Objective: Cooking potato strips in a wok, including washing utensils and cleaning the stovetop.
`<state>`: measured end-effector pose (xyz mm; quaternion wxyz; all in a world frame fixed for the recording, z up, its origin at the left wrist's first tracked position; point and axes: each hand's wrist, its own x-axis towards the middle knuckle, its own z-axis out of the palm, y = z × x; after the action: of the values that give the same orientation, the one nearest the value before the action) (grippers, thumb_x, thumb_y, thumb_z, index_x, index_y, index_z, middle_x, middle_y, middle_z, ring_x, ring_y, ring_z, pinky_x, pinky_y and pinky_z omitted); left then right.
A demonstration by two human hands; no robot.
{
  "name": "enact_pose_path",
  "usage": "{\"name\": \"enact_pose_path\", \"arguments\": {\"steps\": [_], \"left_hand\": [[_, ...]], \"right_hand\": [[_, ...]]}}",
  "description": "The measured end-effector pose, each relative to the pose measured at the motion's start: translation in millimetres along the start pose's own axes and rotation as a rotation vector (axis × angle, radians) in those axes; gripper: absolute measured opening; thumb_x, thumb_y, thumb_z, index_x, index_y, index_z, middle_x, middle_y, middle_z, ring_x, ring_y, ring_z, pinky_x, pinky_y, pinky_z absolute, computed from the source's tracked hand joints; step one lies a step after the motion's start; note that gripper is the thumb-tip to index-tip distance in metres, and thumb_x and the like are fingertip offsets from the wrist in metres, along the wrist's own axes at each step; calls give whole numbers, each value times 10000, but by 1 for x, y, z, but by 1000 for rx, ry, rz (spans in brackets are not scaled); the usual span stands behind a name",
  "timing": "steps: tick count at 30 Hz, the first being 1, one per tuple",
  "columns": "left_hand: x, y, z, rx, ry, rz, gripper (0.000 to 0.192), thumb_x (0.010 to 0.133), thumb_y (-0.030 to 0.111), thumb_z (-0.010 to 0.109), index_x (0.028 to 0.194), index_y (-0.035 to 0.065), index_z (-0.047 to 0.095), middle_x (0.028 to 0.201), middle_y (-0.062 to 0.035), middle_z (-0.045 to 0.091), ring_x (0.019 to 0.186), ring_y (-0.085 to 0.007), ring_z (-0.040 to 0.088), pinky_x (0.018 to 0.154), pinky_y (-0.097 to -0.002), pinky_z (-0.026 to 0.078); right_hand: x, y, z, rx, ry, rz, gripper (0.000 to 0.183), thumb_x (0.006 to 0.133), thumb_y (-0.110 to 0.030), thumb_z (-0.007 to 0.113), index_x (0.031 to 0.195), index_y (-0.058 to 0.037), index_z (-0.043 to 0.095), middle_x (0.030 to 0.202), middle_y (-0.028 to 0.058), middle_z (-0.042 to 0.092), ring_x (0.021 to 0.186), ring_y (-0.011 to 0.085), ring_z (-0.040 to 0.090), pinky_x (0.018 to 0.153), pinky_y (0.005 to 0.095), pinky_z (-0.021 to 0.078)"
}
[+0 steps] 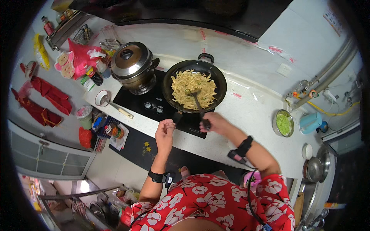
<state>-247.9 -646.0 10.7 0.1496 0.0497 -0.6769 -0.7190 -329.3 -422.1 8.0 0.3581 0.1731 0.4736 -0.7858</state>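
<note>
A black wok [165,89] stands on the black cooktop [138,101], full of pale yellow shredded food [188,80] with green bits. My right hand [216,123] is closed around the handle of a dark spatula [199,104], whose blade rests in the food. Beside the end of the wok's long handle [177,117] my left hand [164,134] is raised with its fingers curled. The dark handle blends into the cooktop there, so whether the fingers grip it is unclear.
A lidded steel pot [131,65] stands left of the wok. A small pan [102,98] with a pale handle lies on the white counter [242,115]. To the right are a steel bowl of green shreds [284,122] and a blue jug [310,123]. A range hood [185,13] hangs above.
</note>
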Motion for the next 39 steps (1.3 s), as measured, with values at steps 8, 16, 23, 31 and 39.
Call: {"name": "enact_pose_path", "arguments": {"steps": [8, 16, 23, 31, 39], "left_hand": [[33, -9, -4, -109, -214, -62, 144, 910, 41, 476, 1039, 25, 538, 905, -22, 605, 784, -89, 550, 684, -207, 421], [36, -4, -1, -112, -172, -214, 130, 919, 92, 497, 1024, 39, 551, 896, -21, 616, 791, -95, 565, 687, -219, 429], [40, -8, 1, -109, -69, -243, 137, 893, 31, 493, 1017, 25, 553, 887, -31, 624, 785, -91, 570, 695, -212, 437], [40, -10, 8, -121, 2, -291, 133, 896, 33, 491, 1009, 33, 561, 884, -31, 625, 787, -93, 570, 693, -213, 435], [40, -9, 18, -154, 25, -316, 133, 897, 29, 480, 1005, 28, 557, 892, -39, 627, 799, -97, 571, 698, -213, 434]], "right_hand": [[-84, -170, 3, -1584, 279, -331, 285, 694, -175, 691, 944, -39, 687, 744, 103, 669, 559, 151, 623, 515, 284, 500], [-50, -233, 68, -2455, 574, -230, 254, 638, -254, 759, 818, -82, 710, 842, 112, 682, 810, 285, 645, 673, 363, 518], [18, -230, 18, -2413, 466, -609, 162, 690, -199, 717, 808, -89, 700, 871, 114, 677, 840, 280, 649, 684, 373, 525], [12, -263, 13, -2423, 350, -806, 144, 648, -226, 746, 726, -113, 701, 755, 105, 667, 761, 280, 646, 660, 383, 512], [79, -271, 3, -2331, 258, -976, 147, 627, -169, 724, 763, -116, 704, 753, 105, 656, 744, 294, 628, 643, 390, 499]]}}
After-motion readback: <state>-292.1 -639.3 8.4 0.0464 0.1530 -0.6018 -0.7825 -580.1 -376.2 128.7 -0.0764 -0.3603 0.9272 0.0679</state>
